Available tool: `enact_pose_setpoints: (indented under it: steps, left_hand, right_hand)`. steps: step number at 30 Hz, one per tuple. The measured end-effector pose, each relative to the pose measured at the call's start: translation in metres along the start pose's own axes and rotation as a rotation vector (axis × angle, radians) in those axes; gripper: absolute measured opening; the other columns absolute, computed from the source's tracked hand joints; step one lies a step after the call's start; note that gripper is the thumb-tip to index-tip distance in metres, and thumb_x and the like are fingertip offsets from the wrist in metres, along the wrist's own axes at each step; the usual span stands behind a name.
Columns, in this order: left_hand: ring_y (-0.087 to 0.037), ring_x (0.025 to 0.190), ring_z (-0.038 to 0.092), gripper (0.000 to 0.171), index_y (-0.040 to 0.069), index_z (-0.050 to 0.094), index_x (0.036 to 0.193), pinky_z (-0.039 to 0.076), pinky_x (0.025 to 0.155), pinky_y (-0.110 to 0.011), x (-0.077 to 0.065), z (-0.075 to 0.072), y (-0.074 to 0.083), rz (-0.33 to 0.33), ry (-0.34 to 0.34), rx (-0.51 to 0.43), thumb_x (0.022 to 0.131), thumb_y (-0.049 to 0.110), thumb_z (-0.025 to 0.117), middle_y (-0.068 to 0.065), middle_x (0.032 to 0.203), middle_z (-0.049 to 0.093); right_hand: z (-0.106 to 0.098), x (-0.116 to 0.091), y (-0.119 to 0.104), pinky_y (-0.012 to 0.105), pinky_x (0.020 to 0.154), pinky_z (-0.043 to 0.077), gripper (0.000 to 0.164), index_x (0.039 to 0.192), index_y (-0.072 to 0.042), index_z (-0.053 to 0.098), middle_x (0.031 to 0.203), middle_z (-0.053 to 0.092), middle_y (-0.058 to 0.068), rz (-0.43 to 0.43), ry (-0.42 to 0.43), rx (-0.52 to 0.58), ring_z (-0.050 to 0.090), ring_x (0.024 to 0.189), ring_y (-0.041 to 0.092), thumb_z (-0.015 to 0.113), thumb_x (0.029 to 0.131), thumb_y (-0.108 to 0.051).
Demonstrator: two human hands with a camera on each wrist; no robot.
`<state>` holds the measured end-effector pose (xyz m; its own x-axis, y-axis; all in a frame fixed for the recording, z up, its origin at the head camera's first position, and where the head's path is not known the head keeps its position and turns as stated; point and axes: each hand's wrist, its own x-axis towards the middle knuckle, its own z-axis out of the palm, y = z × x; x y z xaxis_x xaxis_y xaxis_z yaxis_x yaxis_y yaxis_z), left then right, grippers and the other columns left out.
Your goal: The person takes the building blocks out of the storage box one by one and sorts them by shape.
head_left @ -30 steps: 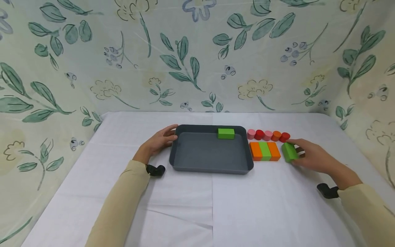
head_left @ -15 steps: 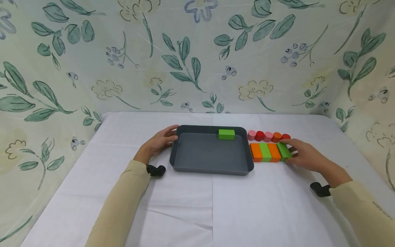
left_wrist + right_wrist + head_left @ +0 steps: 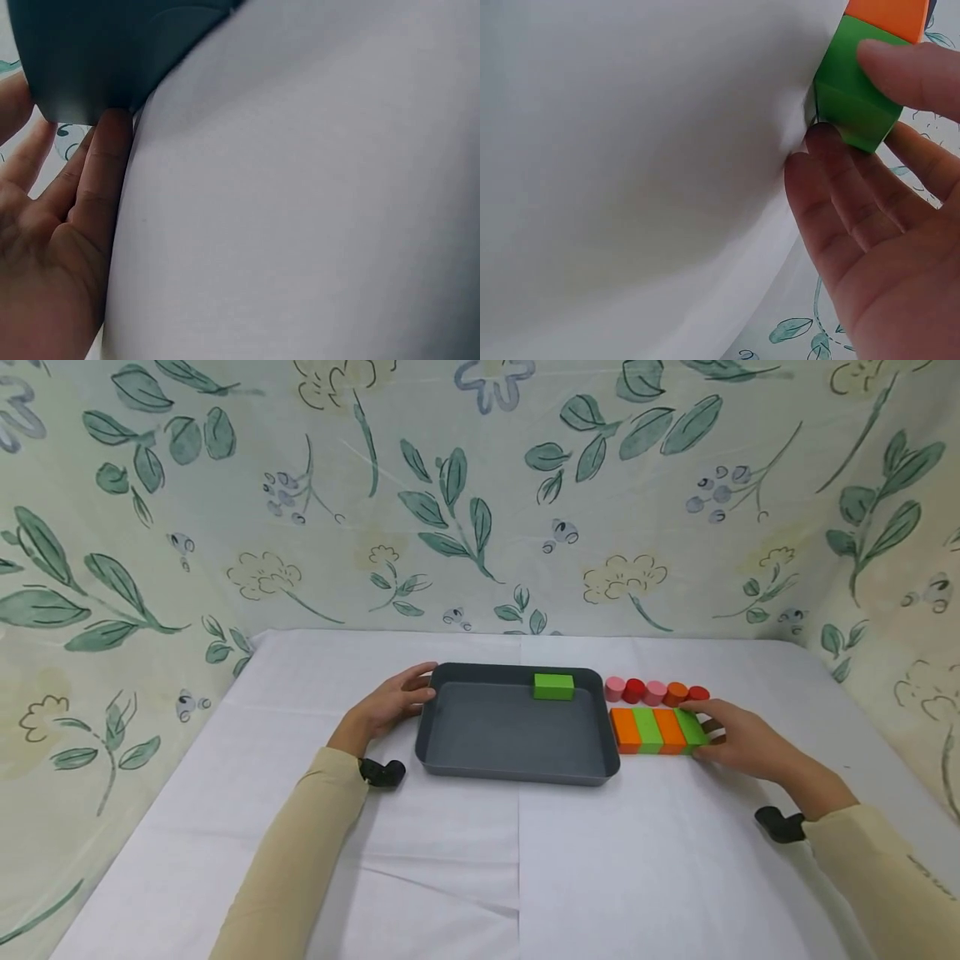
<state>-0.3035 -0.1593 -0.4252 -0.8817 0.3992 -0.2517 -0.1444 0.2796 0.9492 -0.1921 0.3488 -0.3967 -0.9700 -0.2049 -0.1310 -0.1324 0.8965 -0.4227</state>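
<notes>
My right hand (image 3: 750, 743) pinches a green block (image 3: 688, 727) at the right end of a row. In the right wrist view, the thumb lies on the green block (image 3: 859, 90) and fingertips are at its end. Left of it, an orange block (image 3: 669, 732), another green block (image 3: 648, 732) and another orange block (image 3: 626, 732) stand side by side. My left hand (image 3: 386, 703) rests its fingers against the left side of a dark grey tray (image 3: 517, 776); in the left wrist view the fingertips meet the tray's wall (image 3: 82, 60). One green block (image 3: 553, 687) lies inside near its back wall.
Behind the blocks runs a row of small cylinders: pink (image 3: 615, 688), red (image 3: 634, 691), pink (image 3: 656, 693), orange (image 3: 676, 694) and a second red one (image 3: 698, 692). A white cloth (image 3: 450, 877) with creases covers the table. Floral fabric (image 3: 480, 485) hangs behind and at both sides.
My right hand has moved left with the green block, which now stands against the orange block and in line with the row. The left hand and tray have stayed put.
</notes>
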Motion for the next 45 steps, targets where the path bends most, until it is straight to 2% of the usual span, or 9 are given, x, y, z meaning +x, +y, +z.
enact_pose_setpoints:
  steps: [5, 11, 20, 26, 28, 32, 37, 45]
  left_hand:
    - [-0.031, 0.152, 0.029, 0.065, 0.026, 0.027, 0.158, 0.025, 0.126, -0.051, 0.0, 0.0, 0.002, 0.006, -0.001, 0.005, 0.101, 0.02, 0.057, -0.008, 0.166, 0.024]
    - [-0.03, 0.152, 0.029, 0.065, 0.027, 0.027, 0.157, 0.025, 0.126, -0.051, 0.0, 0.002, 0.002, -0.003, 0.008, 0.006, 0.1, 0.019, 0.058, -0.007, 0.166, 0.025]
    - [-0.03, 0.152, 0.029, 0.065, 0.028, 0.028, 0.157, 0.024, 0.126, -0.051, -0.001, 0.004, 0.002, -0.009, 0.013, -0.004, 0.1, 0.019, 0.058, -0.006, 0.166, 0.024]
    - [-0.03, 0.151, 0.03, 0.065, 0.027, 0.028, 0.157, 0.025, 0.126, -0.05, 0.003, 0.009, -0.002, 0.001, -0.002, -0.016, 0.1, 0.018, 0.058, -0.007, 0.166, 0.025]
    - [-0.03, 0.151, 0.031, 0.065, 0.028, 0.029, 0.157, 0.026, 0.126, -0.05, 0.004, 0.01, -0.004, -0.006, 0.001, -0.021, 0.1, 0.018, 0.058, -0.007, 0.165, 0.026]
    - [-0.031, 0.151, 0.031, 0.065, 0.027, 0.028, 0.157, 0.025, 0.126, -0.05, 0.002, 0.009, -0.007, -0.01, 0.012, -0.023, 0.1, 0.017, 0.058, -0.008, 0.165, 0.026]
    - [-0.031, 0.151, 0.03, 0.064, 0.027, 0.028, 0.157, 0.025, 0.126, -0.05, -0.002, 0.005, -0.006, -0.009, 0.015, -0.021, 0.101, 0.017, 0.056, -0.008, 0.165, 0.025]
    - [-0.031, 0.152, 0.028, 0.065, 0.026, 0.027, 0.158, 0.023, 0.127, -0.051, -0.003, 0.002, -0.001, 0.006, 0.01, -0.01, 0.101, 0.018, 0.056, -0.01, 0.166, 0.024]
  right_hand:
    - [-0.001, -0.001, 0.001, 0.053, 0.087, 0.06, 0.071, 0.145, 0.002, 0.041, 0.137, 0.046, 0.032, -0.014, 0.004, 0.007, 0.056, 0.113, 0.048, 0.075, 0.083, -0.008]
    - [-0.001, -0.003, -0.002, 0.052, 0.086, 0.06, 0.069, 0.143, -0.003, 0.045, 0.137, 0.046, 0.031, -0.037, 0.024, -0.007, 0.058, 0.109, 0.044, 0.078, 0.083, -0.011]
    - [0.0, -0.005, -0.001, 0.051, 0.085, 0.061, 0.067, 0.143, -0.005, 0.046, 0.137, 0.045, 0.031, -0.02, 0.023, -0.013, 0.058, 0.109, 0.044, 0.076, 0.084, -0.013]
    - [-0.015, -0.016, -0.006, 0.058, 0.084, 0.059, 0.06, 0.14, -0.003, 0.049, 0.138, 0.045, 0.03, -0.049, 0.083, -0.08, 0.057, 0.109, 0.045, 0.072, 0.086, -0.016]
    - [-0.022, -0.017, -0.014, 0.061, 0.086, 0.057, 0.056, 0.138, -0.003, 0.052, 0.138, 0.046, 0.028, -0.073, 0.108, -0.103, 0.055, 0.111, 0.043, 0.071, 0.087, -0.015]
    - [-0.034, -0.011, -0.04, 0.06, 0.089, 0.057, 0.048, 0.134, -0.006, 0.059, 0.136, 0.051, 0.024, -0.145, 0.126, -0.131, 0.054, 0.114, 0.04, 0.071, 0.088, -0.013]
    - [-0.04, 0.009, -0.08, 0.058, 0.093, 0.056, 0.039, 0.128, -0.007, 0.064, 0.135, 0.056, 0.022, -0.201, 0.073, -0.146, 0.054, 0.121, 0.041, 0.068, 0.09, -0.011]
    - [-0.039, 0.04, -0.136, 0.057, 0.102, 0.052, 0.04, 0.132, -0.01, 0.063, 0.137, 0.058, 0.016, -0.238, 0.004, -0.197, 0.055, 0.125, 0.037, 0.067, 0.092, -0.012]
